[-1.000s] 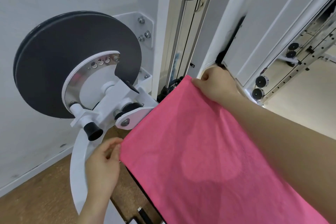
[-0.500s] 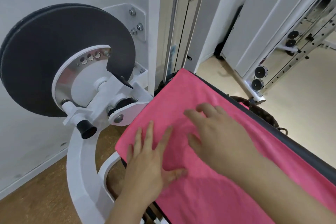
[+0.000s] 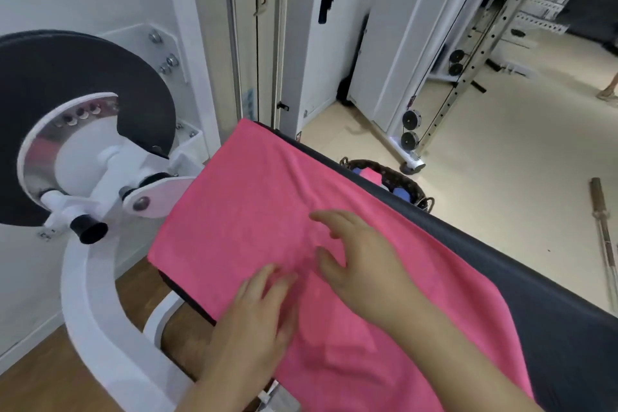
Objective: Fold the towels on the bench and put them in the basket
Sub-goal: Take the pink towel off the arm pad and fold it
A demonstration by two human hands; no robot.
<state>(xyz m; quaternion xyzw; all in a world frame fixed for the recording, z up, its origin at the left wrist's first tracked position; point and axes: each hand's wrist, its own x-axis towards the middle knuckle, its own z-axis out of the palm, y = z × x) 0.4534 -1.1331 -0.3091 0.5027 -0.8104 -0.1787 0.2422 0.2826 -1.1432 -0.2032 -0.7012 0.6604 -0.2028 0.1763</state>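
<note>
The pink towel (image 3: 254, 211) lay spread over the dark bench (image 3: 535, 278); both hands rested on it near its middle, fingers straight and spread, gripping nothing; the left hand (image 3: 257, 314) lay nearer, the right hand (image 3: 364, 261) just beyond it. The step looked like smoothing before a fold; flat palms swept outward toward the edges would serve best, chasing out the crease beyond the right hand. The basket (image 3: 409, 184) stood on the floor beyond the bench, pink and blue cloth inside.

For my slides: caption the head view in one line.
Left hand and right hand, open, on the pink towel spread over the bench, basket beyond.
</note>
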